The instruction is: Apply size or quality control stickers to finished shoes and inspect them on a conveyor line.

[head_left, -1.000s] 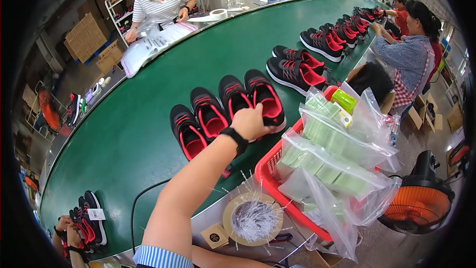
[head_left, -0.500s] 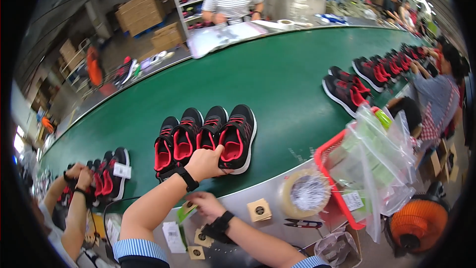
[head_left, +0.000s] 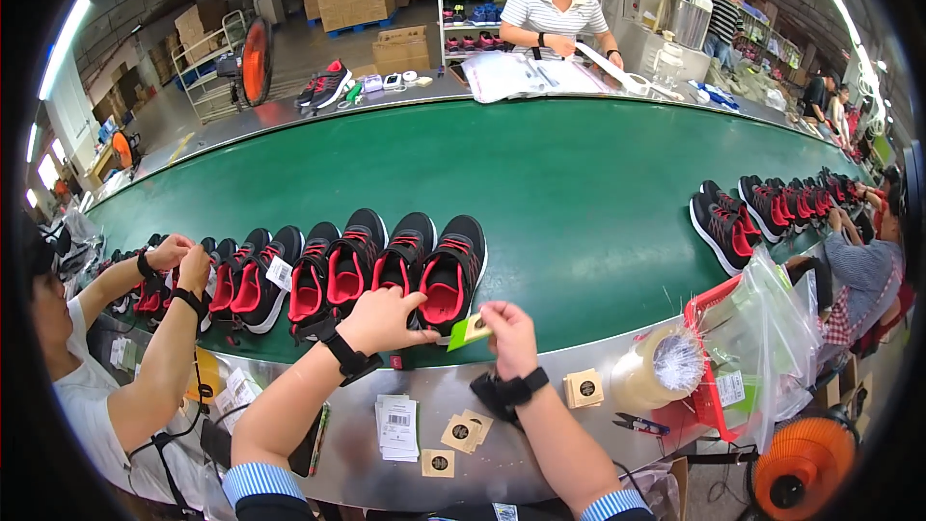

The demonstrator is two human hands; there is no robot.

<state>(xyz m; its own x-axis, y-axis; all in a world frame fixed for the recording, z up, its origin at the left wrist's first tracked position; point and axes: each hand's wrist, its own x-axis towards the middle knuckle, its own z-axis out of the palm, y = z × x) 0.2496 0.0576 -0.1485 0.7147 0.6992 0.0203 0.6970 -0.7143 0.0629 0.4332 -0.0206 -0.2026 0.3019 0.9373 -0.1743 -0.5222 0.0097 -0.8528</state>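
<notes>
Black sneakers (head_left: 453, 265) with red linings, red laces and white soles stand in a row on the green belt, heels toward me. My left hand (head_left: 376, 320) is at the heels of the nearest pair, its thumb and index finger closed about the back of the rightmost sneaker. Just right of that heel, my right hand (head_left: 511, 336) pinches a green and tan hang tag (head_left: 467, 330) between thumb and fingers. On the metal ledge below lie a stack of white labels (head_left: 397, 426), loose tan square cards (head_left: 463, 432) and a tan card pile (head_left: 584, 389).
A tape roll (head_left: 660, 365), thread snips (head_left: 640, 425) and a red basket (head_left: 712, 381) with plastic bags occupy the ledge's right. An orange fan (head_left: 801, 468) stands beyond. At left, a co-worker's hands (head_left: 183, 260) work over more sneakers. Another person (head_left: 555, 19) works across the belt.
My right hand has lifted the tag from over the ledge to beside the rightmost sneaker's heel. The gap between my sneakers and the left row has closed. The view has shifted.
</notes>
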